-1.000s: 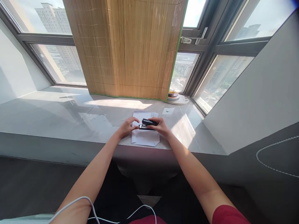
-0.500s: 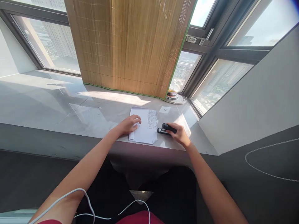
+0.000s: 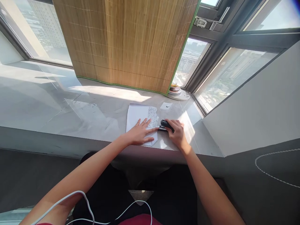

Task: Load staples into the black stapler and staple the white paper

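At the right edge of the paper [image 3: 135,115], the right hand [image 3: 177,132] holds the stapler [image 3: 164,123], with fingers and thumb closed around its rear part. Its front end points left, to the paper, and its long axis runs across the paper's long side. Whether the paper's edge is inside its mouth, I cannot tell. Upon the paper, the left hand [image 3: 140,132] lies palm down, with fingers spread and gripping nothing; one fingertip reaches the right edge, just beside the stapler's front. So the left hand is nearer to this front end, the right hand to the rear. Near the paper's far right corner is a small sheet [image 3: 163,106]. Farther beyond the paper, a stack of plates [image 3: 175,91] stands on the sill [image 3: 100,112], and the blind [image 3: 126,40] hangs down.
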### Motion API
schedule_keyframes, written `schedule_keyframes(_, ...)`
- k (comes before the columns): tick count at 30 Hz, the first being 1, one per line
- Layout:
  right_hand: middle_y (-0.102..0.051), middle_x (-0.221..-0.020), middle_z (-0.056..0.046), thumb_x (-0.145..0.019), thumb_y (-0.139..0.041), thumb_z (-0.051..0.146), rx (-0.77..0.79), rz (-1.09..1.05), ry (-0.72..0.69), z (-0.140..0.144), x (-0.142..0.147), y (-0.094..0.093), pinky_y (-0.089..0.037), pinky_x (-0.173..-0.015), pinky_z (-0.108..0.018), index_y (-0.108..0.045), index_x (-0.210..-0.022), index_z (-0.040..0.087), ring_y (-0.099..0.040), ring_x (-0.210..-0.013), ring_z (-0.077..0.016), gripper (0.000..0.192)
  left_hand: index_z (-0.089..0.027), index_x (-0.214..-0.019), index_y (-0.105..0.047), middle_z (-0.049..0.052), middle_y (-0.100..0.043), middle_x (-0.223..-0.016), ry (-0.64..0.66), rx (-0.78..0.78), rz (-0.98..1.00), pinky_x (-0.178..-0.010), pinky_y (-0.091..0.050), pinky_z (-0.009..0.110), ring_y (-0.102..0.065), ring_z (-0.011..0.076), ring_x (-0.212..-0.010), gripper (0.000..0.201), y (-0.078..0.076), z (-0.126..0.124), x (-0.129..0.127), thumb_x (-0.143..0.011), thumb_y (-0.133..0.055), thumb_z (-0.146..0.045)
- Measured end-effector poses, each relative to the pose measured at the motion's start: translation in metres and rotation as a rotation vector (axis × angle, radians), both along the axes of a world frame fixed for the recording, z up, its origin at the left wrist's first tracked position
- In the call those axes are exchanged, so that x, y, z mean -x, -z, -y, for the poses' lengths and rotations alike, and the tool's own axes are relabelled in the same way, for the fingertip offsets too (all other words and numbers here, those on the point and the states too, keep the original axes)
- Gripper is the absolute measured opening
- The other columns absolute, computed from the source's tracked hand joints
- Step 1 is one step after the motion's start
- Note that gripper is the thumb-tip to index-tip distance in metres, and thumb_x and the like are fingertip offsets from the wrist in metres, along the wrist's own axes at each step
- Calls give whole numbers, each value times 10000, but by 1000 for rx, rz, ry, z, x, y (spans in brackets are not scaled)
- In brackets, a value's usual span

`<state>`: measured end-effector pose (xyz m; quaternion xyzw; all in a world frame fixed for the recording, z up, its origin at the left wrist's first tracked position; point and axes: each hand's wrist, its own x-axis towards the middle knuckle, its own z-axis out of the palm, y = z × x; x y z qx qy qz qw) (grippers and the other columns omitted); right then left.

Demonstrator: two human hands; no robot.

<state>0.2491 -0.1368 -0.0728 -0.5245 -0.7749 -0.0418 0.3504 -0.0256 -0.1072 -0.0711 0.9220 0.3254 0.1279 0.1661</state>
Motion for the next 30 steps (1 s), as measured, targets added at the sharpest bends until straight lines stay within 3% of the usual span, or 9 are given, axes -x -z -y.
schedule_keyframes(7, -720, -1216, -103, -1017, -535, 244, -5, 33, -54, -3, 5, 0, -459, -966, -462, -595, -1470, 249, -622, -1093, -294, 457, -454, -1590, -441, 67, -201, -1765, -5, -9, -4, -1232, -112, 752, -139, 476, -1607, 650, 2, 10, -16, -983, -535, -666)
schedule_keyframes(13, -666, -1308, -109, -1051, -471, 242, 58, 96, -64, 4, 13, -8, -454, -990, -461, -439, -1605, 282, -591, -1151, -295, 557, -425, -1599, -432, 65, -183, -1770, -42, -53, 20, -1255, -92, 727, -109, 451, -1619, 663, 5, 22, -39, -988, -520, -666)
schedule_keyframes(30, -681, -1252, -82, -1010, -446, 116, 48, 258, 26, 8, 19, -11, -388, -941, -433, -522, -1543, 347, -588, -1069, -271, 586, -402, -1576, -479, 46, -177, -1770, -88, -94, 73, -1267, -77, 731, -103, 458, -1618, 651, 12, 28, -51, -980, -536, -660)
